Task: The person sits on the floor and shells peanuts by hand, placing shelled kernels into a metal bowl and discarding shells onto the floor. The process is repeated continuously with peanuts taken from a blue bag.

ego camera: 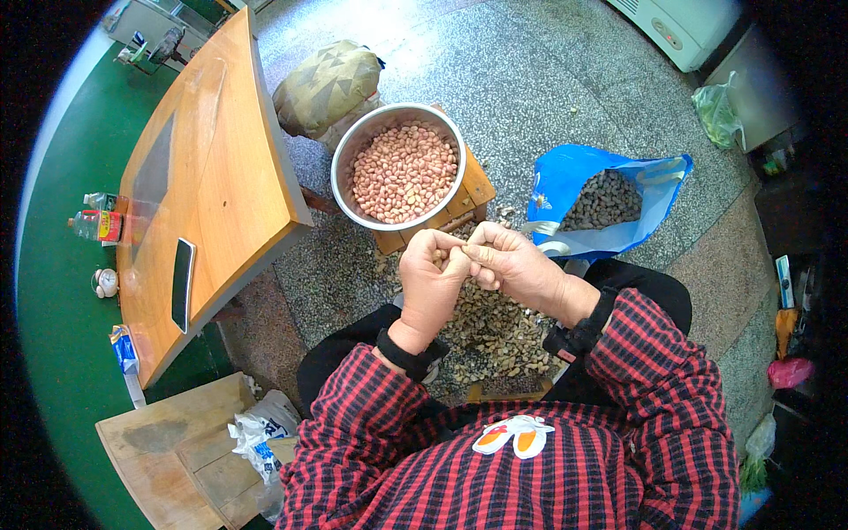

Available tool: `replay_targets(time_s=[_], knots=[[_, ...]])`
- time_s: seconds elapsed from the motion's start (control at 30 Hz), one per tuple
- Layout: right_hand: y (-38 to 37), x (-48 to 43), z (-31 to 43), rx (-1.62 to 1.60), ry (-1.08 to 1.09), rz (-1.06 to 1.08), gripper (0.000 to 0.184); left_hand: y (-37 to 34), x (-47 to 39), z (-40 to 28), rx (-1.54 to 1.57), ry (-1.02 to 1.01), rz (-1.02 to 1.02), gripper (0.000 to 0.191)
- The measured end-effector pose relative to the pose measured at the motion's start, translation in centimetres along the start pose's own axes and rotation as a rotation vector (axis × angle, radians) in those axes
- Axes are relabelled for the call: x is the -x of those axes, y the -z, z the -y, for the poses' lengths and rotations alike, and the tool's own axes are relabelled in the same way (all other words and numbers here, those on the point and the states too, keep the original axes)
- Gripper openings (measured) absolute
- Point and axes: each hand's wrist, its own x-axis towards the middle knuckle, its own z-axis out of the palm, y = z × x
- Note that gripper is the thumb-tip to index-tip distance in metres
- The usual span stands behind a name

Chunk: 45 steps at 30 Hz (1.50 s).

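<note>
My left hand (430, 281) is curled around a few peanuts (440, 258), which show between the bent fingers. Thumb and fingertips of my right hand (523, 268) meet those of the left, pinching a small peanut that the fingers mostly hide. Just beyond my hands, a round metal pot (339, 192) holds many shelled pink peanuts (404, 172). It rests on a wooden stool (478, 182). To the right, an open blue bag (563, 165) contains unshelled peanuts (601, 202). Below my hands lies a heap of peanut shells (500, 331), between my knees.
A wooden table (225, 179) stands at left, with a smartphone (183, 285) near its edge. Behind the pot sits a stuffed sack (328, 86). A wooden cabinet (165, 444) and white plastic bag (265, 430) are at lower left. A white appliance (682, 26) stands far right.
</note>
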Motion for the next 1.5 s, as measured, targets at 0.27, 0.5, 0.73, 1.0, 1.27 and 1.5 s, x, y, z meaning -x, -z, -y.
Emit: replay_targets(time_s=[0.27,0.5,0.73,1.0,1.27,1.5], knots=[[0.0,0.0,0.5,-0.218,-0.056,-0.070,0.014,1.1,-0.5,0.6,-0.011,0.043,-0.009,0.008],[0.5,0.1,0.5,-0.072,0.004,-0.081,0.018,0.8,-1.0,0.3,-0.316,-0.331,0.009,0.012],[-0.1,0.2,0.7,0.056,0.006,-0.118,0.022,0.8,-0.5,-1.4,-0.415,-0.287,0.026,0.014],[0.2,0.1,0.8,0.287,0.027,-0.126,0.021,0.7,-0.5,-0.9,-0.454,-0.354,0.031,0.009],[0.4,0.4,0.6,0.308,0.000,-0.136,0.021,0.7,-0.3,-0.2,-0.400,-0.246,0.040,0.008],[0.3,0.4,0.5,0.356,-0.005,-0.141,0.021,0.6,-0.1,0.4,-0.336,-0.149,0.055,0.010]])
